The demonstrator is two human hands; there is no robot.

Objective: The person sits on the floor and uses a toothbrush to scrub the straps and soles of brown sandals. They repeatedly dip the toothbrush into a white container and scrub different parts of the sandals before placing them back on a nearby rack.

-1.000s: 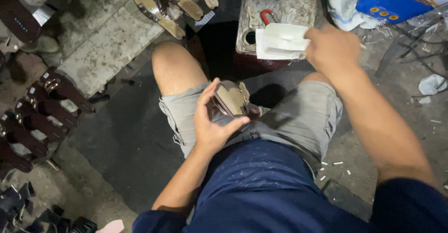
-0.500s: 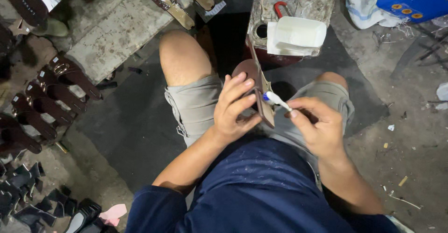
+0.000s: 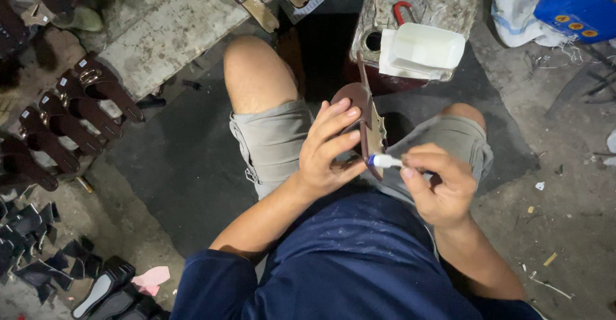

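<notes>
We see the left hand [image 3: 330, 150] clamped around a brown sandal sole [image 3: 366, 118], fingers wrapped over its face and thumb behind, tilting it on edge above the lap so that its rim faces the right hand [image 3: 439, 188]. That hand's fingers are pinched together on a small white brush [image 3: 385, 161], whose tip touches the sole's edge at about 3 o'clock from the left palm; the grip looks chosen for fine strokes along the rim, though we cannot tell what is on the bristles. At 12 o'clock, a white plastic tub [image 3: 427, 47] sits on a worn metal stand [image 3: 423, 6], close enough for an easy reach. At 9 o'clock, a row of brown sandals [image 3: 77, 115] lies on the floor, and at 7 o'clock dark cut pieces [image 3: 38, 262] are heaped. Compared with 1 second ago, the right hand has left the tub and come down to the sole; against 0.5 seconds ago the pose is nearly the same, with the sole held a little more upright.
</notes>
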